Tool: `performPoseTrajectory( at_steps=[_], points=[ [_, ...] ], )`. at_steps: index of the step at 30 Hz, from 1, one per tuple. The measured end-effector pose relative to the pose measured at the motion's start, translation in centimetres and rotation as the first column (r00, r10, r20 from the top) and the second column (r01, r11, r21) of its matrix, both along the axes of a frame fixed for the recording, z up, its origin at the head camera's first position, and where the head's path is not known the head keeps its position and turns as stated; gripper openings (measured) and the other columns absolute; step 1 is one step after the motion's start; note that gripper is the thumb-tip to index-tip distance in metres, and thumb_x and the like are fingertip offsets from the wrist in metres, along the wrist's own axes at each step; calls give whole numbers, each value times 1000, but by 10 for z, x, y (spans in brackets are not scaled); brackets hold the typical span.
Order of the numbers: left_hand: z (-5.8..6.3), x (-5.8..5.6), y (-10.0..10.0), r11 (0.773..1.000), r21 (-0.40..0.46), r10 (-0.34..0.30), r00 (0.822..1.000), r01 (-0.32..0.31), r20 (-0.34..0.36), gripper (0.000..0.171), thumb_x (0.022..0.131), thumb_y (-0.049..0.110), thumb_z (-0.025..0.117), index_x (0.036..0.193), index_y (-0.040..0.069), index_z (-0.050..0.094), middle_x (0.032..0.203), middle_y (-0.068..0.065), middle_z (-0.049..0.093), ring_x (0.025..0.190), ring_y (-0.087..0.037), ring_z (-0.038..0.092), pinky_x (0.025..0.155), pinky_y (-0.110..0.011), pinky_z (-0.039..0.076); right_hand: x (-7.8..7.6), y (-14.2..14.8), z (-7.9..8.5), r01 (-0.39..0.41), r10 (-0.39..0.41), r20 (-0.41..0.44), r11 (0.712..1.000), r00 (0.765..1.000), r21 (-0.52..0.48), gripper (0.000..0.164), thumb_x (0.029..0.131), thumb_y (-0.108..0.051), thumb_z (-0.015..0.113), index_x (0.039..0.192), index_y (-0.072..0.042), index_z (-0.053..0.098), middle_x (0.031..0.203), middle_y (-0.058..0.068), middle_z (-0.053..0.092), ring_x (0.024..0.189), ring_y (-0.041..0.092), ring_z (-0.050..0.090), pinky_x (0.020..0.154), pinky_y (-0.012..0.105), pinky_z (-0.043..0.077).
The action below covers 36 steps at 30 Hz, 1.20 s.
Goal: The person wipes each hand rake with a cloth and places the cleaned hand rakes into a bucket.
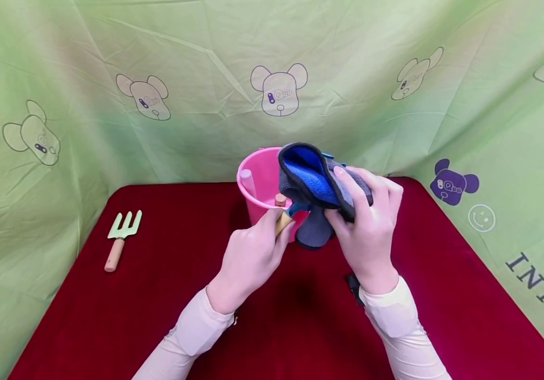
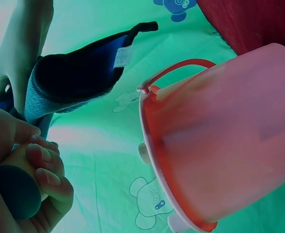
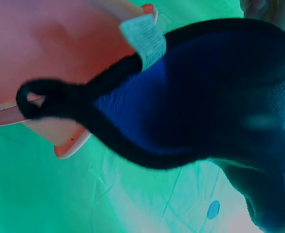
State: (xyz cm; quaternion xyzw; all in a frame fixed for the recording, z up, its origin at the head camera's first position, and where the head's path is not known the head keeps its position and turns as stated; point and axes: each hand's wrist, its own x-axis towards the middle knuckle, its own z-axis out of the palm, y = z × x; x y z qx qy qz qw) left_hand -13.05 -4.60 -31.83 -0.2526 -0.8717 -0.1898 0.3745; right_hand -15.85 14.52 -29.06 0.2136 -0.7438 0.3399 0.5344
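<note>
My left hand grips the wooden handle of a small tool with a blue neck; its far end is hidden behind the glove. My right hand holds a grey fleece glove by its side, fingers over the top and thumb underneath. The glove has blue lining and black trim, and its opening faces the left and up in the head view. In the right wrist view the glove's black loop and white label show. Just behind both hands stands a pink bucket, partly covered by them.
A light purple rod and a wooden handle end show at the bucket's mouth. On the left of the red-covered table lies a hand fork with pale green tines. Green printed cloth hangs around the back and sides.
</note>
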Motion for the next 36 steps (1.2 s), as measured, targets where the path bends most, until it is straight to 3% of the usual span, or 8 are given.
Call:
performPoseTrajectory(
  at_steps=[12, 18, 25, 33, 36],
  points=[
    [-2, 0, 1, 1000, -12, 0, 1000, 0, -4, 32, 93, 22, 74, 112, 1, 59, 68, -1, 61, 45, -9, 48, 41, -22, 40, -5, -5, 0, 29, -37, -115, 997, 993, -65, 38, 81, -9, 82, 117, -11, 74, 117, 21, 69, 110, 43, 53, 98, 43, 41],
    [-2, 2, 1, 1000, -13, 3, 1000, -2, 4, 33, 93, 23, 74, 112, 1, 59, 67, -1, 60, 46, -9, 48, 42, -22, 40, -6, -7, -2, 57, -68, -168, 996, 983, -74, 37, 78, -9, 86, 114, -11, 75, 113, 21, 69, 104, 44, 53, 93, 47, 41],
    [-3, 2, 2, 1000, -5, 7, 1000, -7, 15, 31, 95, 24, 72, 112, 2, 59, 65, 1, 58, 45, -9, 45, 41, -22, 38, -7, -11, -1, 102, -122, -238, 990, 964, -94, 36, 76, -9, 88, 109, -14, 76, 110, 20, 71, 99, 43, 54, 86, 53, 42],
    [-1, 4, 5, 996, 69, 41, 994, -48, 105, 25, 100, 28, 62, 111, 5, 59, 60, 4, 49, 43, -9, 38, 40, -21, 31, -8, -14, 3, 136, -175, -329, 981, 928, -139, 24, 78, -4, 84, 99, -15, 79, 103, 15, 73, 94, 42, 54, 82, 55, 41],
    [-1, 4, 4, 995, 79, 52, 993, -60, 106, 25, 101, 27, 61, 111, 5, 59, 60, 4, 50, 43, -10, 39, 40, -21, 31, -7, -15, 4, 130, -176, -337, 979, 925, -154, 24, 77, -5, 85, 98, -14, 79, 103, 14, 73, 96, 39, 56, 84, 54, 42]
  ],
)
